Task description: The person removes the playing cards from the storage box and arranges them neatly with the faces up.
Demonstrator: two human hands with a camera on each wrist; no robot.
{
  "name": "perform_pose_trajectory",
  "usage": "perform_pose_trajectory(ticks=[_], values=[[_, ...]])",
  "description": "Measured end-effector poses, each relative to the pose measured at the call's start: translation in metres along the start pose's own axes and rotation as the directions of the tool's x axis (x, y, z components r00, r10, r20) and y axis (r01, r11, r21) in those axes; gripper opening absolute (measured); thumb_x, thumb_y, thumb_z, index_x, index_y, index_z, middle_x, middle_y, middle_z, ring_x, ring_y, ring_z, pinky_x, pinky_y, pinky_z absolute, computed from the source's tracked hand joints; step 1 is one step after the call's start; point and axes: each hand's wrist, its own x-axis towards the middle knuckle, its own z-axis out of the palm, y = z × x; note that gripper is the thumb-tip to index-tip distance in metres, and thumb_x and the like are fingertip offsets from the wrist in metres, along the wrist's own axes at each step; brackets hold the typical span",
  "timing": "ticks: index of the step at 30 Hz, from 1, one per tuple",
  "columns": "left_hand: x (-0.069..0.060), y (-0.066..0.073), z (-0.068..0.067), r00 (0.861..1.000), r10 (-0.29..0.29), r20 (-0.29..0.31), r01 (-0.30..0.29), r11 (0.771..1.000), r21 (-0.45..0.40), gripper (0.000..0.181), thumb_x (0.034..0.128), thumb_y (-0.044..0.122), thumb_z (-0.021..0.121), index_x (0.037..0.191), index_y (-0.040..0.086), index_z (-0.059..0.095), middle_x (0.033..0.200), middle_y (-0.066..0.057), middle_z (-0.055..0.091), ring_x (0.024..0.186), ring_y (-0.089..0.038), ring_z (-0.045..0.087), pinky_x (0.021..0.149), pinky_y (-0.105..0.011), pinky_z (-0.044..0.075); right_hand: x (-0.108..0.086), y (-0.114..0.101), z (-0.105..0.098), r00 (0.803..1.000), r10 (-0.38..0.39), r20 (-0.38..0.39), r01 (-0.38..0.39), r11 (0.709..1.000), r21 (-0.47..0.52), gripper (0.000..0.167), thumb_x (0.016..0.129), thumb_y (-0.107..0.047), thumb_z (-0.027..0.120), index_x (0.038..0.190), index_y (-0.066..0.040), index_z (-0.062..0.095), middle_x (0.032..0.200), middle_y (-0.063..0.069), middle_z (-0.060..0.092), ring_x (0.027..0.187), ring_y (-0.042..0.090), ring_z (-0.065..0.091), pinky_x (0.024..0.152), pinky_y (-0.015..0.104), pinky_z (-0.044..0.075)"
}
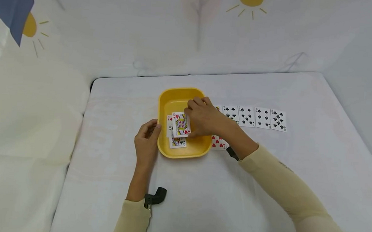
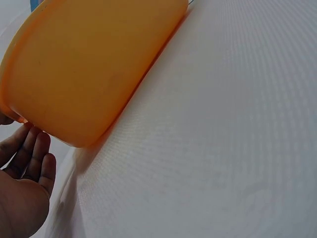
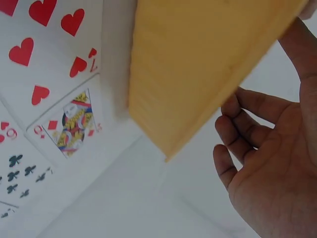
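A yellow tray (image 1: pixel 177 105) sits on the white-covered table with a few overlapping playing cards inside. My left hand (image 1: pixel 146 142) holds its left rim, thumb at the edge and fingers against the outer wall. Over the tray's right side, my right hand (image 1: pixel 204 118) pinches the right side of the queen of hearts (image 1: pixel 181 124), index finger near the top corner and thumb near the bottom one. Beneath lie a black-suit face card (image 1: pixel 178 143) and a red six (image 1: pixel 169 126). The tray wall hides the right fingertips in the right wrist view.
Right of the tray, a row of face-up cards includes the seven of spades (image 1: pixel 247 116) and the eight of clubs (image 1: pixel 278 120). A seven of hearts (image 1: pixel 218 142) lies nearer, partly behind the tray and right arm. White curtain walls (image 1: pixel 120 40) stand behind and left.
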Motion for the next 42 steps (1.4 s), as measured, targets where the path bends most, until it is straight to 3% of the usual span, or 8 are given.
perform_pose_trajectory(ticks=[13, 25, 34, 42], values=[[0.001, 0.001, -0.002, 1.0, 0.011, -0.003, -0.011, 1.0, 0.006, 0.033, 0.0995, 0.013, 0.063, 0.128, -0.004, 0.063, 0.121, -0.016, 0.062, 0.102, -0.013, 0.057, 0.093, -0.022, 0.047, -0.035, 0.012, -0.012, 0.999, 0.02, -0.048, -0.019, 1.0, 0.015, 0.083, 0.071, -0.058, 0.085, 0.129, -0.005, 0.058, 0.12, 0.009, 0.048, 0.12, 0.029, 0.034, 0.109, 0.047, 0.024], [0.004, -0.002, -0.007, 1.0, 0.01, -0.009, -0.01, 1.0, 0.004, 0.032, 0.0993, 0.013, 0.063, 0.127, -0.003, 0.064, 0.12, -0.013, 0.062, 0.103, -0.014, 0.057, 0.093, -0.023, 0.047, -0.065, 0.037, -0.012, 0.994, 0.069, -0.08, -0.064, 0.995, 0.072, 0.088, 0.07, -0.056, 0.086, 0.136, -0.005, 0.056, 0.125, 0.008, 0.049, 0.123, 0.028, 0.035, 0.105, 0.048, 0.026], [0.004, -0.002, -0.008, 1.0, 0.001, -0.012, -0.001, 1.0, 0.006, 0.032, 0.0996, 0.012, 0.062, 0.128, -0.003, 0.064, 0.12, -0.012, 0.063, 0.104, -0.015, 0.057, 0.093, -0.023, 0.047, -0.095, 0.058, -0.003, 0.99, 0.103, -0.094, -0.096, 0.992, 0.082, 0.083, 0.069, -0.05, 0.089, 0.132, -0.005, 0.058, 0.121, 0.009, 0.05, 0.12, 0.03, 0.037, 0.099, 0.051, 0.028], [0.018, -0.037, -0.013, 1.0, 0.015, -0.019, -0.015, 1.0, 0.008, 0.034, 0.0987, 0.025, 0.066, 0.128, 0.008, 0.066, 0.122, -0.006, 0.063, 0.107, -0.016, 0.056, 0.094, -0.023, 0.046, -0.113, 0.071, 0.013, 0.984, 0.169, -0.057, -0.161, 0.979, 0.123, 0.081, 0.068, -0.045, 0.091, 0.13, -0.005, 0.059, 0.122, 0.009, 0.052, 0.121, 0.031, 0.038, 0.1, 0.053, 0.028]])
